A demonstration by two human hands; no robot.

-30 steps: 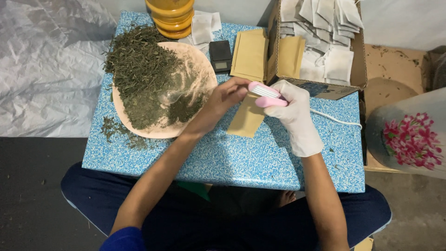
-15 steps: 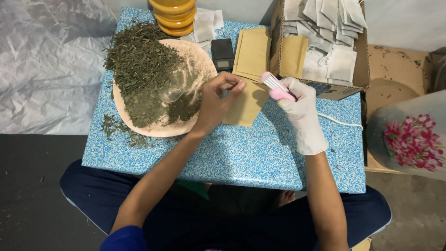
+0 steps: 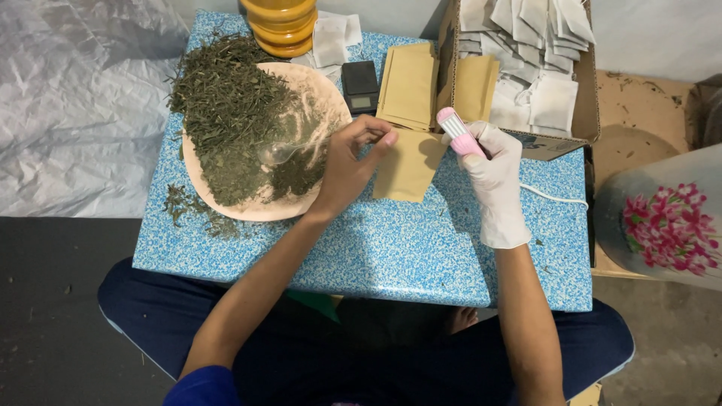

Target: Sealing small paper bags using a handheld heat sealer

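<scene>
Left hand pinches a tan bag at its edge on the tabletop; gloved right hand grips a pink tool

Stack of amber jars: tops cut off by the upper frame edge; count unclear. Cardboard box: upper part runs out of frame, so the depth of the white sachet pile cannot be told. Small black scale: display too small to read. Left hand: fingertips curl inward; whether they pinch the brown paper bag cannot be told. Clear spoon: faint against the dried leaves, handle end lost near the hand. Right hand hides the lower end of the pink tool. Flowered container: cut by the right edge. Person's legs are partly hidden under the blue speckled table.
</scene>
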